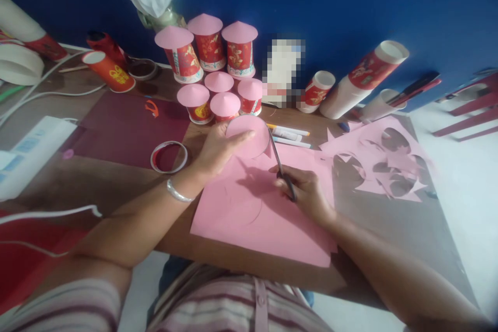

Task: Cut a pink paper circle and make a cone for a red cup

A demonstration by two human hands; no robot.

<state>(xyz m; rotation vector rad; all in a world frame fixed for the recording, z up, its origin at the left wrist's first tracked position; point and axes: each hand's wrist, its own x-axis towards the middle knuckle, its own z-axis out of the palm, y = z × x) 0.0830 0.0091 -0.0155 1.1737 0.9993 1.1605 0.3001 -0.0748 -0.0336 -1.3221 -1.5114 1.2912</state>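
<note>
My left hand (216, 151) grips a round piece of pink paper (251, 141), its thumb lying across the top face. My right hand (307, 191) is closed around the handles of dark scissors (277, 154), whose blades reach up to the right edge of the paper circle. Under both hands lies a large pink paper sheet (268, 233) with faint curved lines drawn on it. Beyond the circle stand several red paper cups (240, 58) topped with pink paper cones (204, 24).
Pink paper offcuts (383, 158) with round holes lie at right. Markers (290, 135) rest behind the sheet. A tape-like ring (168, 157) and orange-handled scissors (151, 109) are at left, near a white power strip (37, 158). Stacked cups (363, 80) stand along the blue wall.
</note>
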